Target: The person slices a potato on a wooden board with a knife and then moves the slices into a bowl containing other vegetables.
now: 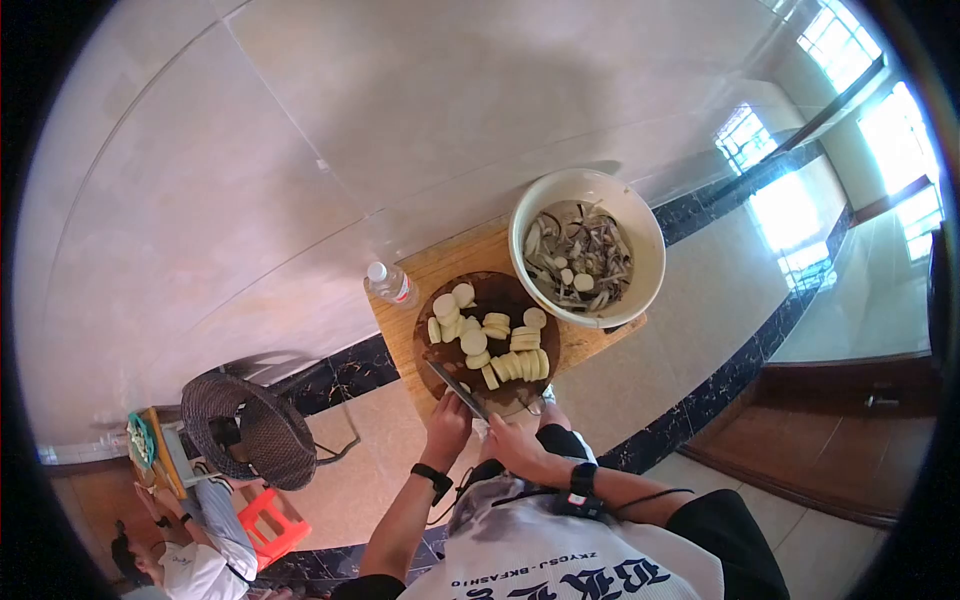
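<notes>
My right hand (512, 446) is closed round the handle of a knife (456, 389). The blade slants up and left over the lower edge of a round dark cutting board (497, 290). Close to the blade, my left hand (449, 428) has its fingers curled together at the board's edge; what they hold is hidden, though a small pale bit shows by the fingertips. Thick pale-yellow slices of a peeled vegetable (473, 343) lie over the board, some in neat rows (521, 366), others in loose piles.
The board rests on a wooden table (410, 345) against the tiled wall. A white bucket (650, 230) with dark-and-white strips and a few pale rounds stands right; a clear bottle (396, 287) stands left. Further left are a wicker chair (245, 430), a red stool (268, 528) and another person (195, 570).
</notes>
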Demonstrator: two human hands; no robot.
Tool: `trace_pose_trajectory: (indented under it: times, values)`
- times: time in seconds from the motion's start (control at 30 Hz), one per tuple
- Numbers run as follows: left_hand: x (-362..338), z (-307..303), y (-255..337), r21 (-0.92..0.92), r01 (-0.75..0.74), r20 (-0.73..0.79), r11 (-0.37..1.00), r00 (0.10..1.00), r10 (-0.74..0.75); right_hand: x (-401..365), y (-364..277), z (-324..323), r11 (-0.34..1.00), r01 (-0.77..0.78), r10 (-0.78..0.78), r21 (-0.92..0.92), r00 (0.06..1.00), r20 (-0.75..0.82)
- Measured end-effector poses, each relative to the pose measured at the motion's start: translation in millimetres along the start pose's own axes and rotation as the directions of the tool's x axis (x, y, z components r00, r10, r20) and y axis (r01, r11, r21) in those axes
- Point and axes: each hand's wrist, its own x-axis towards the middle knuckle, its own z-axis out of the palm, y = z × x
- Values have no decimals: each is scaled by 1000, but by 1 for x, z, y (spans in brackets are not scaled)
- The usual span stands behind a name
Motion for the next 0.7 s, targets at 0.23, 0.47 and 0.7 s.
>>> trace_pose_trajectory:
  times: [0.23,0.47,0.7]
  values:
    - [2,-2,4,12,26,-10,1000,1000,-26,6,3,4,1000,-8,8,-11,1000,-8]
    - [3,-3,5,40,-17,-51,999,999,19,3,-5,-7,1000,8,-8,10,1000,-22]
    - [1,-3,3,25,-15,-32,1000,999,16,3,-12,-15,999,-25,24,30,999,40]
